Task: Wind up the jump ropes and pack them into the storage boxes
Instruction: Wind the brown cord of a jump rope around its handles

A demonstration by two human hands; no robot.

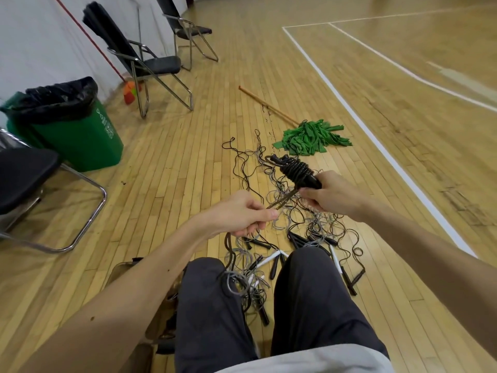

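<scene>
Over wooden gym floor [174,157] strewn with jump ropes [317,227]: grips wound bundle [295,170] in right hand [333,196], pinches its tail [282,201] taut with left hand [242,215] for tight coils; storage box [121,275] perhaps by left knee [207,275].

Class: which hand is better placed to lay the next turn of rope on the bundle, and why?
Left. The left hand pinches the loose rope running to the wound bundle; the right hand is busy gripping that bundle.
</scene>
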